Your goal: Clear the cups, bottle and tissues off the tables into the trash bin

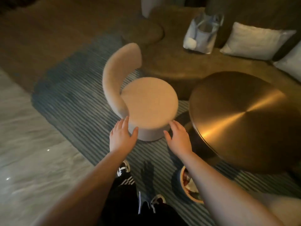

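A round trash bin (185, 191) with a pale rim stands on the rug near my feet, partly hidden under my right forearm; red and white litter shows inside. The round brass table (241, 118) is at the right with a bare top. My left hand (121, 136) and my right hand (178, 137) reach out with spread, straight fingers to the front of a beige round chair (149, 101), one on each side of its seat. Neither hand holds anything. No cups, bottle or tissues show on the table.
A striped blue rug (78, 101) lies under the chair and table, with pale marble floor (24, 136) at the left. A brown curved sofa (175, 66) at the back carries white cushions (257, 41) and a pale tote bag (202, 35).
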Tool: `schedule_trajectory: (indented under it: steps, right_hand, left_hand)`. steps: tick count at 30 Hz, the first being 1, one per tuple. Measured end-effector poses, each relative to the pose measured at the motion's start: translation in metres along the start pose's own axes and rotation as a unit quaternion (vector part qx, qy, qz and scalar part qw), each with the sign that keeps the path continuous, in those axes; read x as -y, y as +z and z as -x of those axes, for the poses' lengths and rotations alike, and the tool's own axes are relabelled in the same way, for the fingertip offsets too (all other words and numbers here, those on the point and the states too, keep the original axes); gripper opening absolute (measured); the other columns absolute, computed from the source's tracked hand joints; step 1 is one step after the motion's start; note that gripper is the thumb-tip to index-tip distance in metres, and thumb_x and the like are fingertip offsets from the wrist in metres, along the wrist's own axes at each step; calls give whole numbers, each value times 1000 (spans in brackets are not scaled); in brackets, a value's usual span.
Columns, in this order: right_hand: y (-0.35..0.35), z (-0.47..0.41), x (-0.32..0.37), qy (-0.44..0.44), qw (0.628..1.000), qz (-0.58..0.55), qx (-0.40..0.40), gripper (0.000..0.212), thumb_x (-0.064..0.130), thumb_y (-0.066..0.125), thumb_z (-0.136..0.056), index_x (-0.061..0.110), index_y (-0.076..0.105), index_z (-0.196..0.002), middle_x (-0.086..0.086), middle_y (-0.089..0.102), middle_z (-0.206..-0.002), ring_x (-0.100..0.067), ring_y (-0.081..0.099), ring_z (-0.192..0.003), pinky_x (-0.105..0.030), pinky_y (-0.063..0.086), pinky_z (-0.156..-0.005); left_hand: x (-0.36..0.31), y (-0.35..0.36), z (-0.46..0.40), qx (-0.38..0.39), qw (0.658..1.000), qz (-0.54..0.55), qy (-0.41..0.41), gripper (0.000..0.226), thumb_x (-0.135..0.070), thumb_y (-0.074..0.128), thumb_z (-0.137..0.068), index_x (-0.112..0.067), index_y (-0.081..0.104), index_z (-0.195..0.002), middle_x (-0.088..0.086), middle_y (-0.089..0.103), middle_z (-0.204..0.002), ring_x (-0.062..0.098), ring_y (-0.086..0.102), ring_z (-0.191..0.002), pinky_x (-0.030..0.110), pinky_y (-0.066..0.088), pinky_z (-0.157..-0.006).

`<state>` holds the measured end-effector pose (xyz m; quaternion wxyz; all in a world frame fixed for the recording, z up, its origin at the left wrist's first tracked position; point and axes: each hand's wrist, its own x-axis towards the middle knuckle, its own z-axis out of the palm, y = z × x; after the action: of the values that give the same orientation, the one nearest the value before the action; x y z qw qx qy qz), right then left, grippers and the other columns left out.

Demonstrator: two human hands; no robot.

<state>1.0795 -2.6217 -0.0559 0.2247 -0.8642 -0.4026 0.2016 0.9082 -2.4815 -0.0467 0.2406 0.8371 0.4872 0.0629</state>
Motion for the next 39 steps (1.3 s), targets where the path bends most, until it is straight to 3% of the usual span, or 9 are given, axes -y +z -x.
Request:
schedule_trajectory:
  steps: [8,14,24,32,39]
  right_hand:
    - [61,-106,136,-148,986,29,71,52,40,45,-95,18,37,-142,-7,37,-147,-25,32,-135,-41,32,-108]
    - [127,-209,241,-191,977,19,96,48,38,42,-97,20,37,-141,-4,37,-147,-23,33,-133,-37,31,-108]
    - [167,-397,422,-170,983,2,66,48,37,44,-97,19,39,-141,-5,37,-147,-21,34,-134,-36,33,-108]
    - [186,-556,491,-144,988,14,47,48,36,45,-97,16,40,-141,-7,41,-144,-22,37,-132,-39,37,-106]
    - [194,-774,534,-128,991,7,34,47,35,45,-97,14,42,-139,-7,43,-141,-22,40,-129,-36,38,-103]
  left_hand:
    - [114,-77,-44,-90,991,22,-101,66,-54,40,-94,-20,27,-149,5,35,-152,21,27,-142,45,23,-115]
    - [212,-124,-141,-96,985,26,-140,67,-56,37,-94,-22,24,-150,3,29,-155,20,20,-145,46,20,-117]
    - [329,-254,-354,-102,985,36,-132,67,-54,37,-95,-21,23,-151,2,27,-156,19,18,-145,44,18,-118]
    - [370,-287,-540,-76,988,53,-122,69,-58,35,-94,-23,19,-152,1,23,-158,19,15,-146,45,16,-118]
    - [383,-304,-770,-57,993,29,-97,70,-59,33,-94,-23,19,-152,0,23,-158,18,16,-146,44,17,-118]
